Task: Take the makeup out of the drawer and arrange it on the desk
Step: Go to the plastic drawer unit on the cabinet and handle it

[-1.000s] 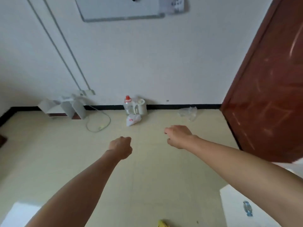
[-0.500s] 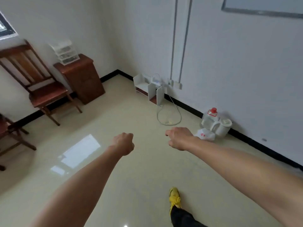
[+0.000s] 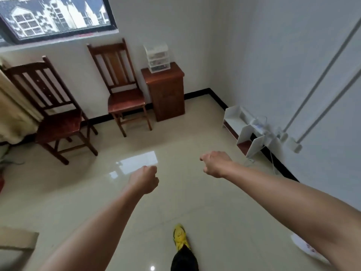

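The fingers (image 3: 151, 169) of the left hand (image 3: 144, 180) are curling loosely into the palm and are gripping nothing. The fingers (image 3: 204, 158) of the right hand (image 3: 215, 163) are curling in the same loose fist, also holding nothing. Both bare forearms are stretching forward over a glossy cream tiled floor (image 3: 97, 192), well apart from each other.

Below the hands, a yellow shoe (image 3: 180, 236) at the end of a dark trouser leg is stepping on the floor.

Far ahead, in the corner of the room, a small clear plastic three-drawer organiser (image 3: 157, 56) is sitting on top of a dark reddish wooden cabinet (image 3: 166, 92); small items are showing through its drawer fronts (too blurred to identify, though this is where the makeup would be). The hands are well away from it.

Just left of the cabinet, a brown wooden slat-back chair (image 3: 121, 85) is standing against the white wall, and a second matching wooden chair (image 3: 50, 110) is standing further left. A dark-framed window (image 3: 56, 16) is showing buildings outside.

Along the right wall, a white folded shelf unit (image 3: 246, 130) is lying on the floor beside white wall conduits (image 3: 320, 83).
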### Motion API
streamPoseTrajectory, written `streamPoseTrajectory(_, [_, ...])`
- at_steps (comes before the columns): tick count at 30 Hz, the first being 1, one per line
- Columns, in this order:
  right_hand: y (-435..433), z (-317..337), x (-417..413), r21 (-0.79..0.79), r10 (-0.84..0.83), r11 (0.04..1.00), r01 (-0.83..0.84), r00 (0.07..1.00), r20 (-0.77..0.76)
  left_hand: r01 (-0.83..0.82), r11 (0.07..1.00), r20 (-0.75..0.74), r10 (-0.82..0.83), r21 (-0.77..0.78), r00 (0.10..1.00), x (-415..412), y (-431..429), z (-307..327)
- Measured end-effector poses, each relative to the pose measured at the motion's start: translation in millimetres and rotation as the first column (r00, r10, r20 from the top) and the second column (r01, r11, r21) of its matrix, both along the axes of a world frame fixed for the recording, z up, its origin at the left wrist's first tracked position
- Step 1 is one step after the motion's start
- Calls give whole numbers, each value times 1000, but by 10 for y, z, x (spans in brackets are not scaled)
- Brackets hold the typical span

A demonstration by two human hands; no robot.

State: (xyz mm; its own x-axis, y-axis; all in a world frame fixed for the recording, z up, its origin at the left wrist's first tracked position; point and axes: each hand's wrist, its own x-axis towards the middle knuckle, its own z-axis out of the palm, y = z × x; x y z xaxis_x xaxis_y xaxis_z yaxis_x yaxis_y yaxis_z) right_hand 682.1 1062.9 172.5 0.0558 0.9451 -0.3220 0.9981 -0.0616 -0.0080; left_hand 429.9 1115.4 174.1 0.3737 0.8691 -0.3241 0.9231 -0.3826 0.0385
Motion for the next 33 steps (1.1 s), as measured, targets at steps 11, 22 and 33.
streamPoseTrajectory(11, [2864, 77, 434, 51, -87, 995, 90, 995, -51, -50, 998, 31, 49, 29, 998, 327, 2857, 75])
streamPoseTrajectory(22, [5147, -16, 1178, 14, -116, 993, 117, 992, -56, -7, 1000, 40, 6, 12, 999, 1065, 5222, -42])
streamPoseTrajectory(33, [8030, 179, 2012, 33, -106, 993, 110, 990, -91, -196, 980, 128, 190, 37, 973, 1667, 7736, 84])
